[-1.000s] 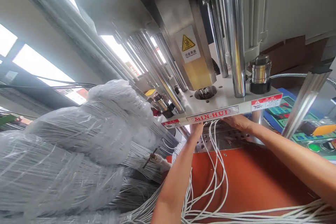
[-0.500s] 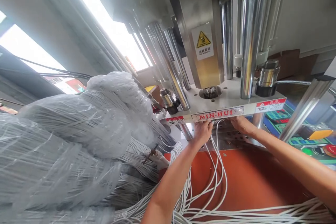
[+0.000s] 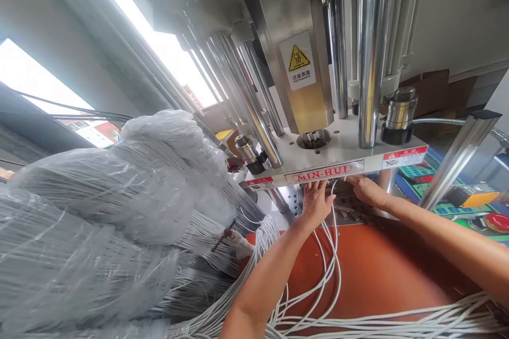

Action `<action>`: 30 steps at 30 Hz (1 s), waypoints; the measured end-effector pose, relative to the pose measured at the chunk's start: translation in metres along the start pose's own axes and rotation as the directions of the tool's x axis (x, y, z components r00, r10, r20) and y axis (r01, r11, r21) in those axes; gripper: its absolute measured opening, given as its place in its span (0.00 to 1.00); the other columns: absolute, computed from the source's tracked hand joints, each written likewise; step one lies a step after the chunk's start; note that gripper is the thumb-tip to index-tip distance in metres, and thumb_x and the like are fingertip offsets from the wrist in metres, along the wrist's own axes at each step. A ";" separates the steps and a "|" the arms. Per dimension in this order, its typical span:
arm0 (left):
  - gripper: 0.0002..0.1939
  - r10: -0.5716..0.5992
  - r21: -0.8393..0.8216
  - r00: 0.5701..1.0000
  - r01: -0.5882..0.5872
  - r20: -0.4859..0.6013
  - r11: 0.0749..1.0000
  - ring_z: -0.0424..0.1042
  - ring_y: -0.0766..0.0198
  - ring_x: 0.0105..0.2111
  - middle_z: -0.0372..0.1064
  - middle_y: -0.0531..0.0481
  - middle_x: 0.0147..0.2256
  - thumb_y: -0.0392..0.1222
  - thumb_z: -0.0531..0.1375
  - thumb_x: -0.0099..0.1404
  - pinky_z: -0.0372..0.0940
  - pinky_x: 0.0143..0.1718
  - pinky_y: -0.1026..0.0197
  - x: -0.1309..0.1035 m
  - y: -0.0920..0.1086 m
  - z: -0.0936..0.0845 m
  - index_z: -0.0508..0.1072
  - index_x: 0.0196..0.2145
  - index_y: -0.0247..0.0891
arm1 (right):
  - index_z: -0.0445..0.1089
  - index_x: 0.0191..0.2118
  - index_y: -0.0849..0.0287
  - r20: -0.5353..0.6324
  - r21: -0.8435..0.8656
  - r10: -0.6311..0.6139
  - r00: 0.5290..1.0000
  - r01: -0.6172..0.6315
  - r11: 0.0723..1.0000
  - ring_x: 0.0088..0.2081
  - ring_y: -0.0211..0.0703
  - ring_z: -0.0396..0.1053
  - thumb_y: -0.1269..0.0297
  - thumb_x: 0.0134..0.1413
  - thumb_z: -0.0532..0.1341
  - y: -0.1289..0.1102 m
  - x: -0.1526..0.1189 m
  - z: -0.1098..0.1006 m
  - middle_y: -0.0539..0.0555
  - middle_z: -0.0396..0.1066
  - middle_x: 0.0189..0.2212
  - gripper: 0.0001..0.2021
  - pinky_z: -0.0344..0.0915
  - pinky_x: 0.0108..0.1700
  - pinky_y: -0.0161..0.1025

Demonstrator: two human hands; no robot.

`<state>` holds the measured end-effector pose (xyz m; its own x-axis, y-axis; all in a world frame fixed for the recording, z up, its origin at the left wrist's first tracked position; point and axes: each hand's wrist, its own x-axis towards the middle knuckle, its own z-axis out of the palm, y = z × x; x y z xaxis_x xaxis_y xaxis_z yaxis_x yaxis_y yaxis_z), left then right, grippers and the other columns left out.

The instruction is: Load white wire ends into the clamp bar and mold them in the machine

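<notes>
My left hand (image 3: 316, 205) reaches under the front edge of the machine's plate (image 3: 274, 179). Its fingers stretch forward and the thumb stands apart; the fingertips are partly hidden by the plate. To its right, my right hand (image 3: 369, 192) is also at the plate's underside, its fingers curled inward and partly covered. Whatever they may hold cannot be made out. Between the two hands, white cables (image 3: 334, 265) run from beneath the plate down over the orange-red work surface (image 3: 382, 270). Above the plate hangs a metal barrel (image 3: 296, 53) with a high-temperature warning sticker.
Plastic-wrapped bundles of cable (image 3: 119, 212) are piled at the left. Chrome columns (image 3: 369, 63) rise from the plate. Toward the right stand a control panel with a red button (image 3: 499, 222) and a metal post (image 3: 461, 159). More white cables (image 3: 397, 323) lie along the front.
My left thumb has spread away from the fingers, and the left hand lies flatter. My right hand stays at the plate's edge. The view has shifted slightly to the right.
</notes>
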<state>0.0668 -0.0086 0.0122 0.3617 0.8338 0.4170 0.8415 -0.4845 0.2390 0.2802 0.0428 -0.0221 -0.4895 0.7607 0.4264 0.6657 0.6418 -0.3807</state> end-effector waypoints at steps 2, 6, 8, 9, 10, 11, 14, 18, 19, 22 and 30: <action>0.26 -0.017 0.011 1.000 0.017 0.019 1.000 0.57 0.50 0.60 0.64 0.44 0.57 0.44 0.62 0.62 0.54 0.62 0.44 0.001 -0.003 -0.001 0.63 0.57 0.41 | 0.70 0.55 0.59 -0.011 -0.011 0.029 1.000 -0.029 1.000 0.50 0.53 0.70 0.80 0.44 0.48 0.002 0.001 0.003 0.57 0.76 0.43 0.31 0.64 0.55 0.50; 0.18 -0.004 0.050 0.997 0.000 0.081 0.999 0.62 0.52 0.55 0.67 0.44 0.53 0.44 0.59 0.64 0.58 0.60 0.47 0.005 -0.006 0.000 0.68 0.52 0.39 | 0.70 0.55 0.58 0.020 -0.033 0.041 0.999 -0.041 0.999 0.50 0.52 0.70 0.79 0.46 0.49 0.004 -0.002 0.008 0.59 0.75 0.45 0.30 0.66 0.53 0.49; 0.18 0.033 0.079 0.995 -0.041 0.097 0.996 0.62 0.52 0.55 0.68 0.43 0.51 0.43 0.59 0.65 0.58 0.60 0.50 0.006 -0.004 0.001 0.68 0.51 0.35 | 0.73 0.52 0.58 0.050 -0.050 0.028 0.998 -0.025 0.998 0.51 0.52 0.69 0.79 0.47 0.49 0.004 -0.004 0.007 0.60 0.74 0.46 0.28 0.65 0.53 0.47; 0.18 0.049 0.093 0.994 -0.059 0.102 0.994 0.61 0.51 0.55 0.67 0.41 0.51 0.43 0.59 0.65 0.59 0.60 0.50 0.006 -0.003 0.002 0.69 0.51 0.33 | 0.73 0.51 0.58 0.063 -0.062 0.023 0.998 -0.020 0.998 0.52 0.52 0.68 0.79 0.47 0.49 0.003 -0.005 0.005 0.60 0.74 0.47 0.27 0.64 0.54 0.47; 0.19 0.059 0.106 0.993 -0.069 0.103 0.992 0.61 0.51 0.55 0.67 0.41 0.50 0.43 0.59 0.65 0.59 0.60 0.51 0.005 -0.001 0.003 0.69 0.51 0.32 | 0.74 0.50 0.58 0.072 -0.074 0.024 0.997 -0.018 0.997 0.53 0.52 0.68 0.79 0.47 0.49 0.002 -0.004 0.004 0.60 0.74 0.47 0.27 0.64 0.55 0.47; 0.19 0.058 0.113 0.993 -0.070 0.100 0.991 0.61 0.50 0.55 0.67 0.40 0.49 0.43 0.59 0.64 0.59 0.60 0.51 0.005 0.001 0.004 0.69 0.50 0.31 | 0.74 0.50 0.59 0.077 -0.088 0.030 0.997 -0.023 0.996 0.52 0.52 0.68 0.79 0.47 0.49 0.000 -0.003 0.003 0.60 0.74 0.46 0.27 0.64 0.54 0.46; 0.18 0.051 0.099 0.995 -0.059 0.082 0.993 0.62 0.51 0.54 0.67 0.41 0.48 0.43 0.59 0.64 0.60 0.59 0.50 0.003 0.001 0.004 0.70 0.50 0.32 | 0.72 0.53 0.59 0.083 -0.132 0.067 0.994 -0.056 0.990 0.47 0.51 0.71 0.80 0.47 0.48 -0.005 0.003 0.000 0.60 0.76 0.43 0.29 0.67 0.49 0.44; 0.17 0.063 -0.004 0.997 -0.063 0.047 0.998 0.62 0.55 0.55 0.68 0.45 0.51 0.40 0.59 0.65 0.59 0.61 0.51 -0.004 -0.010 -0.007 0.69 0.51 0.36 | 0.73 0.52 0.56 0.093 -0.184 0.057 0.994 -0.039 0.982 0.47 0.55 0.70 0.80 0.49 0.49 -0.020 0.008 0.000 0.61 0.74 0.45 0.27 0.65 0.50 0.51; 0.17 0.048 -0.027 0.999 -0.047 0.019 0.999 0.61 0.56 0.56 0.68 0.46 0.52 0.39 0.58 0.65 0.58 0.62 0.51 -0.006 -0.014 -0.010 0.68 0.52 0.37 | 0.73 0.51 0.55 0.096 -0.211 0.045 0.994 -0.024 0.977 0.49 0.57 0.69 0.80 0.49 0.50 -0.025 0.007 0.000 0.62 0.73 0.47 0.27 0.64 0.50 0.54; 0.17 -0.059 -0.050 0.995 0.055 -0.081 0.997 0.60 0.57 0.58 0.66 0.46 0.55 0.35 0.55 0.66 0.57 0.62 0.51 -0.012 -0.024 -0.019 0.68 0.53 0.38 | 0.71 0.54 0.55 0.156 -0.343 0.044 0.987 0.013 0.939 0.52 0.59 0.66 0.79 0.51 0.52 -0.034 0.006 -0.005 0.63 0.70 0.51 0.26 0.61 0.51 0.56; 0.20 -0.041 0.168 0.999 0.038 0.014 0.985 0.59 0.53 0.57 0.65 0.45 0.54 0.43 0.56 0.68 0.61 0.57 0.47 -0.020 -0.020 -0.022 0.65 0.57 0.41 | 0.61 0.62 0.49 0.267 -0.458 0.139 0.954 -0.002 0.889 0.47 0.55 0.69 0.74 0.57 0.52 -0.051 0.022 0.001 0.64 0.70 0.48 0.28 0.64 0.46 0.52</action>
<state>0.0335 -0.0214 0.0179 0.3326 0.8563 0.3950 0.9101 -0.4012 0.1034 0.2352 0.0275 0.0062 -0.5242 0.8409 0.1346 0.8507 0.5244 0.0370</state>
